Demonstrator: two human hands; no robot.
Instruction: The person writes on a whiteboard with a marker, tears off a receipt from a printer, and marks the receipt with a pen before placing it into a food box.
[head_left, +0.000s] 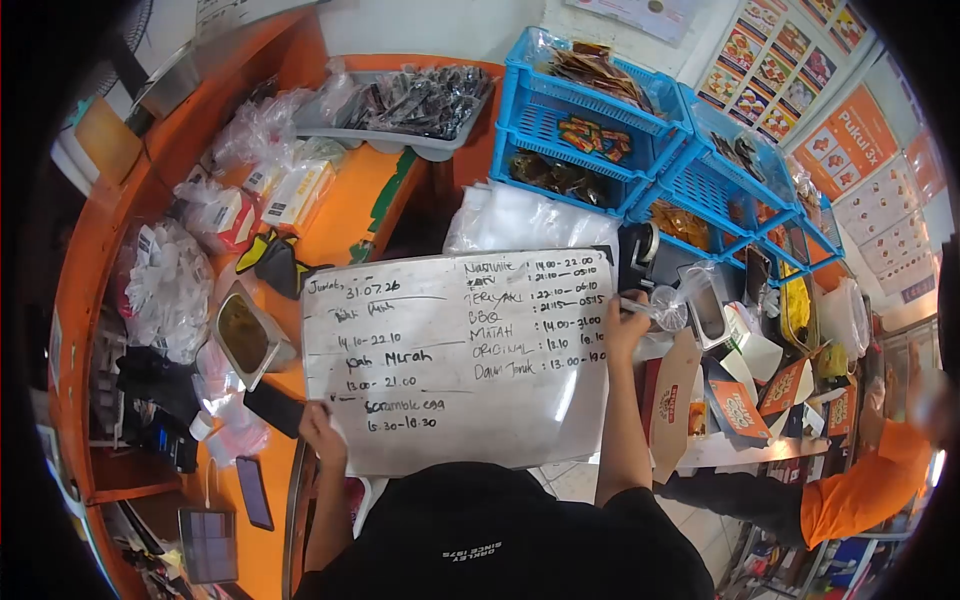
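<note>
A whiteboard [530, 425] with handwritten words and times in black marker spans the space in front of my chest. My left hand [322, 437] is closed on its lower left edge. At the upper right edge, my right hand [622, 328] grips the board, fingers partly hidden. A clear plastic cup [668, 308] lies just beyond the right hand. Close to the left hand, a dark phone-like slab [273, 412] rests on the orange counter [350, 185].
Blue stacked baskets [585, 95] with packets stand at the back. A grey tray [440, 140] of black wrapped items sits back left. A metal container [250, 335] and plastic bags [165, 290] are left; food boxes [735, 405] right. A person in an orange shirt [865, 485] stands at right.
</note>
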